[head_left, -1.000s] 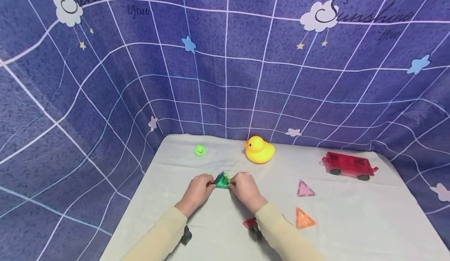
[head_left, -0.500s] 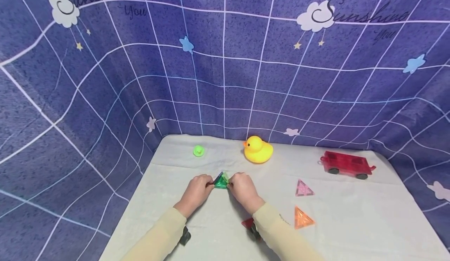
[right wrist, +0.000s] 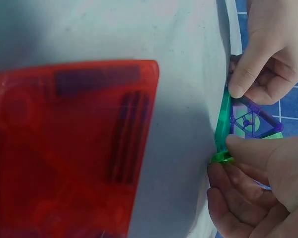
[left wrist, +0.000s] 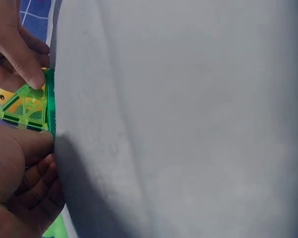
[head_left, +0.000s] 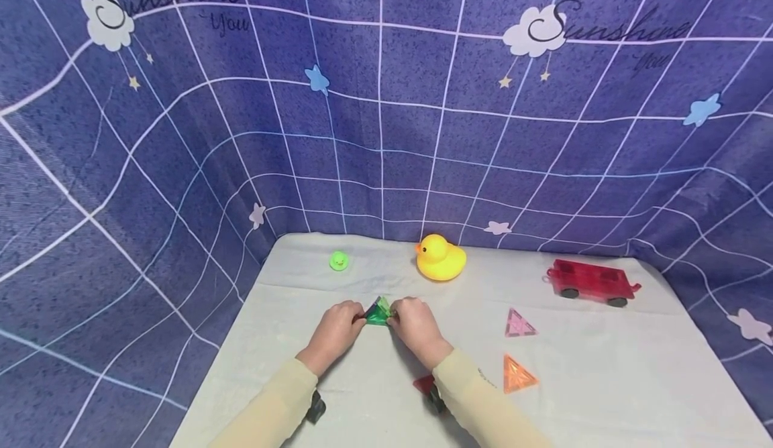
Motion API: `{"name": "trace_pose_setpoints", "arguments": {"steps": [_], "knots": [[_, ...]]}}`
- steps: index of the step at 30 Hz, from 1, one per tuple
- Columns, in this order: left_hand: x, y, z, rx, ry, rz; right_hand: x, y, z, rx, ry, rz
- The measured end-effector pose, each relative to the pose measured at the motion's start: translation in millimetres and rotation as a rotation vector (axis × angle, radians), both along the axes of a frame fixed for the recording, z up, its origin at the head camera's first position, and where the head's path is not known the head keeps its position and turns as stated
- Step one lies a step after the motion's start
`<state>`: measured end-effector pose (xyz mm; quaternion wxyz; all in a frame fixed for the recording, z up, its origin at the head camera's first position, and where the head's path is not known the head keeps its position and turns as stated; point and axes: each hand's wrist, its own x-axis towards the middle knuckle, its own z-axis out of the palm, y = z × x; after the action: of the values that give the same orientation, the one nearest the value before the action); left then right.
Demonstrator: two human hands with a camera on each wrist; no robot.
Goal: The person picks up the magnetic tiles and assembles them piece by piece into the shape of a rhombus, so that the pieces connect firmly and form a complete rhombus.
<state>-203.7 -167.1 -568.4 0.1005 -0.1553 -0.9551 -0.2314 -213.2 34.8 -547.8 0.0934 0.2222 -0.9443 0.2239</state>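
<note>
A small structure of translucent triangular tiles stands on the cloth between the hands: a dark green tile (head_left: 377,314) in front, a light green tile (left wrist: 30,109) and a purple tile (right wrist: 258,119) leaning up behind it. My left hand (head_left: 334,332) pinches its left corner with thumb and fingers. At the right corner my right hand (head_left: 418,328) pinches the green tiles, its thumb (right wrist: 251,148) on the dark green one. The fingers partly cover both corners.
A yellow duck (head_left: 441,259) and a small green toy (head_left: 339,261) sit behind the hands. To the right lie a pink triangle (head_left: 519,324), an orange triangle (head_left: 517,374) and a red wheeled base (head_left: 593,280). A red tile (head_left: 425,384) lies partly under the right wrist.
The view has shifted slightly, moving everything a little to the left in it. Both hands keep their hold on the tiles, with hardly any movement.
</note>
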Motion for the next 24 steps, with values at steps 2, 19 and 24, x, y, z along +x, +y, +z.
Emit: {"name": "trace_pose_setpoints", "arguments": {"steps": [2,19,24], "knots": [[0.6,-0.9,0.3,0.003,-0.003,-0.001,1.1,1,0.0,-0.023,-0.013,0.002],[31.4,13.2,11.1,0.011,0.045,-0.062,11.6,81,11.0,-0.152,-0.020,-0.065],[47.1,36.2,19.1,0.021,-0.045,-0.204,11.1,130,3.3,-0.136,-0.018,-0.152]]}}
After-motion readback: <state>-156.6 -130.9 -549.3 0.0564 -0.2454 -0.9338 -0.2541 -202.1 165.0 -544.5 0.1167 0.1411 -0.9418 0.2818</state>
